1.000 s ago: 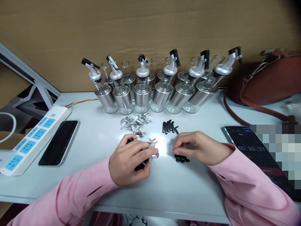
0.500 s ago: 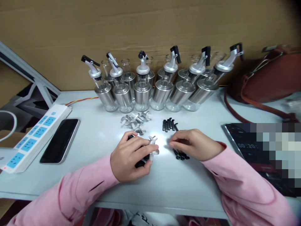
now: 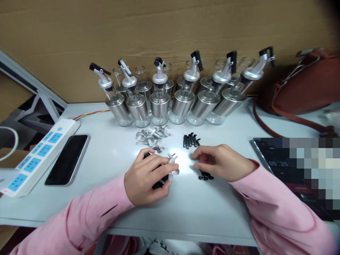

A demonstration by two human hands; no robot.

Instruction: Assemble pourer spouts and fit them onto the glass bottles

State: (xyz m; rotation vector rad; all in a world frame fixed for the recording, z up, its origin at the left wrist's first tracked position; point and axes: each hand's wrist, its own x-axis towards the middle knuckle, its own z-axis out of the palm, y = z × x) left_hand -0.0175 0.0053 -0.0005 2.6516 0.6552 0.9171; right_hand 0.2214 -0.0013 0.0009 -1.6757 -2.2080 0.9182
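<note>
Numerals "00:20:" legible in pale characters on the black rectangular glass-screened device (image 3: 290,177) at right, adjoining screen area masked by pixel blocks, black lettering on white fabric (image 3: 186,248) at bottom, illegible.

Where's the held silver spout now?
In the head view, the silver spout is just below centre, pinched in the left hand, with the right hand to its right.

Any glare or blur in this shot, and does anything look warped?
Head view: glare on the tabletop between the left hand and right hand; head view: brown handbag looks soft; head view: outer metal-sleeved bottles lean outward, likely wide-angle distortion; head view: mosaic blocks hide part of the timer phone.
</note>
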